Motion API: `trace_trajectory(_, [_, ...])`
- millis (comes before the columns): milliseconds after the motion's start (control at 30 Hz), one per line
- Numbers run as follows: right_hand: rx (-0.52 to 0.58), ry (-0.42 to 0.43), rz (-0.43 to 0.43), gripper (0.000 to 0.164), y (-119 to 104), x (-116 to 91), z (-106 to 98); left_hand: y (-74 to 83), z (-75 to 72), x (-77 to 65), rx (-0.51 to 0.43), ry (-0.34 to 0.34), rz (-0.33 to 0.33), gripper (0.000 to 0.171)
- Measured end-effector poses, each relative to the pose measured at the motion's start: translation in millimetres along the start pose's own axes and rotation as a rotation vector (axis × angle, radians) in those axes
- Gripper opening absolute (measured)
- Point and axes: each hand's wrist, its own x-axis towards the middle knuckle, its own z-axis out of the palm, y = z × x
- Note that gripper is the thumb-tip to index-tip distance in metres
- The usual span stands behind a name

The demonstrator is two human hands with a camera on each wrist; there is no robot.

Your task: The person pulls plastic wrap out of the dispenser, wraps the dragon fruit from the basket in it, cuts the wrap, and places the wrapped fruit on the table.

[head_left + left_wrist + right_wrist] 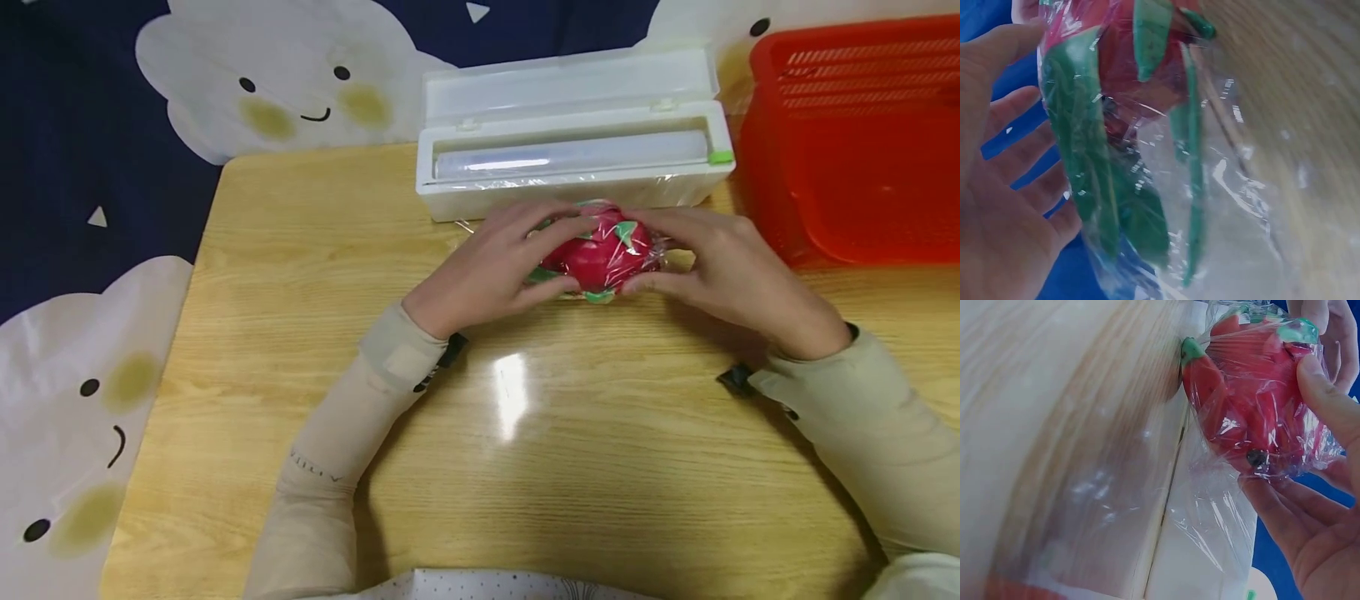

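A red dragon fruit point(600, 254) with green scales, in clear plastic wrap point(1222, 181), is between the two hands, in front of the wrap box. My left hand point(498, 267) grips it from the left, with fingers across its top and the thumb at the near side. From the right, my right hand point(720, 258) holds the other end between thumb and fingers. In the right wrist view, the wrap is bunched and creased round the dragon fruit point(1260, 406). Long green scales point(1085, 137) show under loose film in the left wrist view.
Behind the hands stands a white wrap dispenser box point(570, 187), lid raised, with a film roll point(570, 156) inside and a green slider point(722, 157) at its right end. A red basket point(780, 158) is at the back right. The wooden table point(300, 250) meets a cloud-patterned cloth point(82, 167).
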Motion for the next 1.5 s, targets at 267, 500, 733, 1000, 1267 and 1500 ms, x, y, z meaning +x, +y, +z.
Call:
trace_trajectory(267, [0.004,-0.014,-0.017,0.092,-0.7,2.0,-0.5,-2.0,1.6,1.0,-0.013,0.013,-0.018,0.056])
trace_trajectory(500, [0.009,-0.041,0.011,0.095,0.3,-0.1,-1.1,-4.6,5.3,2.2,-0.057,0.021,-0.044,0.056])
trace_trajectory(733, [0.0,-0.049,0.034,0.102,-1.0,0.0,-3.0,-8.0,6.2,1.8,-0.072,0.038,-0.052,0.055])
trace_trajectory(1000, [-0.007,-0.058,0.066,0.101,-2.8,-3.0,-6.4,-7.3,6.0,3.2,-0.037,-0.007,-0.07,0.056])
trace_trajectory(1267, [-0.063,0.03,0.005,0.086,-10.7,-9.4,-15.0,-5.5,8.2,3.0,-0.037,0.01,-0.041,0.057])
trace_trajectory(1500, [-0.18,0.17,-0.059,0.05,-15.5,-5.3,-42.2,-5.6,5.7,3.4,-0.015,-0.01,-0.056,0.059])
